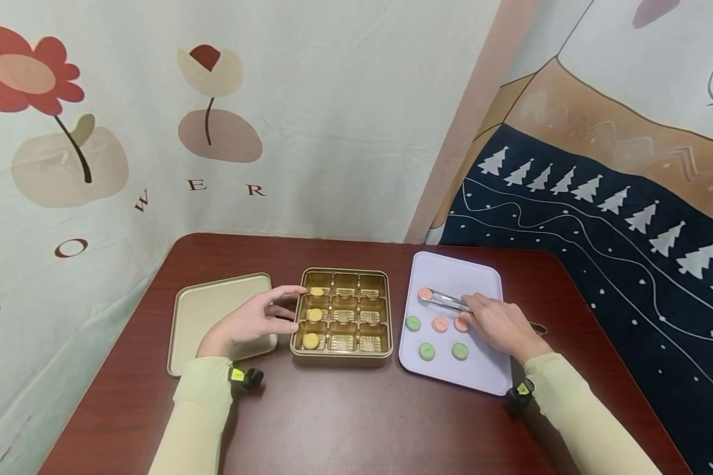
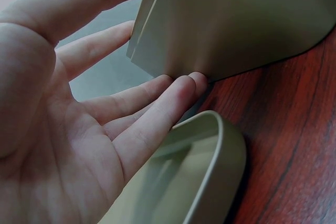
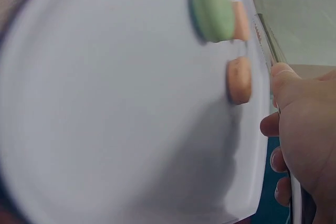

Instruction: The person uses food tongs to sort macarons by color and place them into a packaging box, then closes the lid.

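Observation:
My right hand (image 1: pixel 502 324) grips a pair of metal tongs (image 1: pixel 447 301) over the lavender tray (image 1: pixel 451 264). At the tongs' tips is a pink macaron (image 1: pixel 425 294). Two more pink macarons (image 1: pixel 440 324) and several green ones (image 1: pixel 426 351) lie on the tray, one pink partly hidden by the hand. My left hand (image 1: pixel 258 318) touches the left side of the gold tin (image 1: pixel 341 356) with its fingers extended, as the left wrist view shows. A divided insert fills the tin, and three yellow macarons (image 1: pixel 314 315) sit down its left column.
A gold lid (image 1: pixel 196 316) lies left of the tin, partly beneath my left hand and forearm. The dark red table (image 1: pixel 333 422) reaches back to a printed fabric wall (image 1: pixel 344 132). The tray stands to the right of the tin.

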Tool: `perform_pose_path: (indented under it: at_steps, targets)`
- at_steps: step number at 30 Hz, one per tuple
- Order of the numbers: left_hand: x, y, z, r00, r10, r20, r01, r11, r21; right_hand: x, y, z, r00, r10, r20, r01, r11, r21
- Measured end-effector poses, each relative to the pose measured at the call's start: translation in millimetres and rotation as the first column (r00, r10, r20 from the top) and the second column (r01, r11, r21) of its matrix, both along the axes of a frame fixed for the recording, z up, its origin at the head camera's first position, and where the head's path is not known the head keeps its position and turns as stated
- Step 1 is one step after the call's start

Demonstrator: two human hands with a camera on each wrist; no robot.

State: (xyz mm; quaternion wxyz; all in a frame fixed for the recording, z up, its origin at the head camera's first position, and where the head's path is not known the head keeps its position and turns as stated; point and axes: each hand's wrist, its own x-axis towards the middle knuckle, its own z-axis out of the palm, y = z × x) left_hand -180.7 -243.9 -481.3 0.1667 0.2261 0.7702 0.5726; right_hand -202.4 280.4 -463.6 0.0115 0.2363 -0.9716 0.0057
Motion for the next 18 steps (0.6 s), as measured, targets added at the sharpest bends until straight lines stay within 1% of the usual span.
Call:
perform_pose_path:
  at_steps: [3, 6, 13, 18]
  targets:
    - [-0.1, 0, 0.1, 1.0, 0.0, -0.002, 0.0, 1.0, 0.001, -2.4, -2, 6.0, 0.999, 0.007, -0.038, -0.008, 1.0, -0.018]
    - [0.2, 0, 0.4, 1.0, -0.002, -0.001, 0.002, 1.0, 0.002, -4.4, -4, 14.7, 0.998, 0.012, -0.059, -0.015, 0.999, -0.043]
    - [0.7, 0, 1.0, 1.0, -0.003, -0.009, 0.003, 1.0, -0.005, -9.4, -9, 35.3, 0.998, -0.011, -0.056, 0.007, 0.997, -0.073]
    - [1.0, 0, 0.7, 1.0, -0.003, -0.004, 0.003, 1.0, -0.003, -12.3, -11, 41.2, 0.998, -0.017, -0.064, 0.012, 0.997, -0.081]
